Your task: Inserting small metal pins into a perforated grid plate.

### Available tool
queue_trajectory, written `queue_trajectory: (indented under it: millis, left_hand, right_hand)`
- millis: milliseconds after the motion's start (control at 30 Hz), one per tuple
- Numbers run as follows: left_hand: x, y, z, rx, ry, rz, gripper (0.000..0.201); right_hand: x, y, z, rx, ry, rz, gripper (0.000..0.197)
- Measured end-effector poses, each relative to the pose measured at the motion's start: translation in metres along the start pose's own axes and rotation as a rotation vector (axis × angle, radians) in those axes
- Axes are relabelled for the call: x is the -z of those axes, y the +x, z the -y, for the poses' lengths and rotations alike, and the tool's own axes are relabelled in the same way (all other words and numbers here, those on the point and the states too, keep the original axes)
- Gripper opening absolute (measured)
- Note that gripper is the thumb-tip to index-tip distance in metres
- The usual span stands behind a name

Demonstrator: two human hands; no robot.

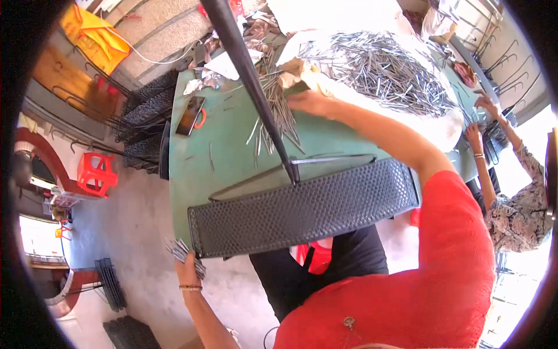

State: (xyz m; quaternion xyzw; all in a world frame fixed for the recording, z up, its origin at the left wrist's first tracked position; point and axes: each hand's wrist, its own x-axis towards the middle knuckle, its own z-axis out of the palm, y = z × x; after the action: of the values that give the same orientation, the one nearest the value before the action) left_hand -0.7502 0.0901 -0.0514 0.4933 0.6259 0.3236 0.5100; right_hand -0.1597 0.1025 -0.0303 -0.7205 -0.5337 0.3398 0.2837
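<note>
My left hand (187, 269), low at the left, is closed around a bundle of thin grey strips (178, 250). It is beside the lower left corner of a long black woven panel (302, 212) with a frame, which lies across the table's near edge above my legs. My right arm reaches over the table, and my right hand (314, 104) is closed at a crumpled brown piece (293, 72); its fingertips are partly hidden, and what they hold is unclear. Under that hand lies a loose heap of grey strips (281, 116). A dark pole (247, 75) slants up from the panel's far edge.
A big pile of strips (395, 72) covers the far right of the green table (195, 160). A phone (190, 116) and an orange ring (200, 120) lie at left. Another person's hands (476, 136) work at the right edge. Black woven pieces (148, 128) and a red stool (96, 174) stand left.
</note>
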Motion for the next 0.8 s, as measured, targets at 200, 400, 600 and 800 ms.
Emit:
queue_trajectory:
  millis: [200,400,600,800]
  left_hand:
    - [-0.047,0.023,-0.03,-0.101,0.084,0.088,0.028]
    - [-0.036,0.046,0.004,0.02,0.053,0.014,0.041]
    - [-0.082,0.017,-0.009,-0.09,0.101,0.232,0.046]
    - [-0.108,-0.031,-0.022,-0.141,-0.11,0.224,0.046]
  right_hand:
    - [0.076,-0.224,-0.065,-0.168,-0.132,-0.276,0.034]
    - [0.027,-0.345,-0.106,-0.149,-0.022,-0.701,0.044]
    - [0.009,-0.375,-0.13,-0.169,-0.157,-0.923,0.047]
    - [0.034,-0.354,-0.155,-0.098,-0.168,-0.982,0.036]
